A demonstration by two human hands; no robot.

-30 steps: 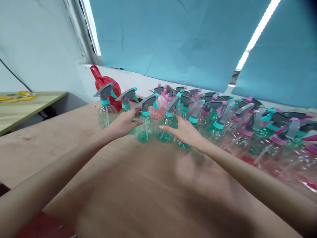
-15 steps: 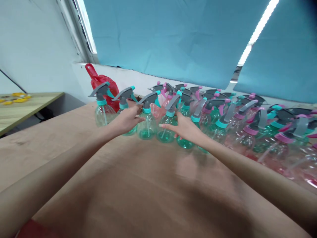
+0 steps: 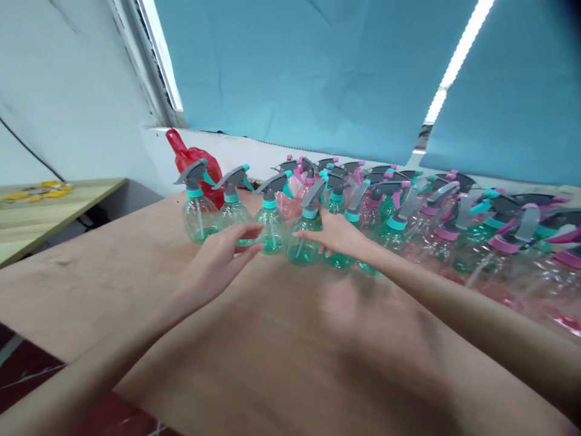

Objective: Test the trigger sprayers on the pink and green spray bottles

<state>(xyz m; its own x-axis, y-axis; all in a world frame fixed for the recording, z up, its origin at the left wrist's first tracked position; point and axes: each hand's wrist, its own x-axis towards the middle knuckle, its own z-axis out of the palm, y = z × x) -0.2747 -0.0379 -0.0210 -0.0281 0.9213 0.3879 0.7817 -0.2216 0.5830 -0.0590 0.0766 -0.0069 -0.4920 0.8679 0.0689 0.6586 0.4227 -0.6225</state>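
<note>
A row of clear green spray bottles with grey triggers and teal collars stands on a brown table [image 3: 272, 339]. My left hand [image 3: 216, 260] hovers open, fingers stretched out, just in front of the second bottle [image 3: 235, 209] and third bottle [image 3: 271, 224], holding nothing. My right hand [image 3: 338, 235] rests with fingers extended against the side of the fourth bottle [image 3: 303, 241] and a green bottle behind it. The leftmost bottle [image 3: 198, 212] stands apart from both hands.
Several more green and pink spray bottles [image 3: 454, 224] crowd the table's right and back. A red plastic bag [image 3: 193, 158] sits behind the left bottles. A second wooden table [image 3: 40, 212] with yellow items lies far left. Blue blinds [image 3: 318, 66] cover the window.
My left hand has let go of the bottles and drawn back toward me, fingers now spread. My right hand stays against the bottles. The camera shifted slightly.
</note>
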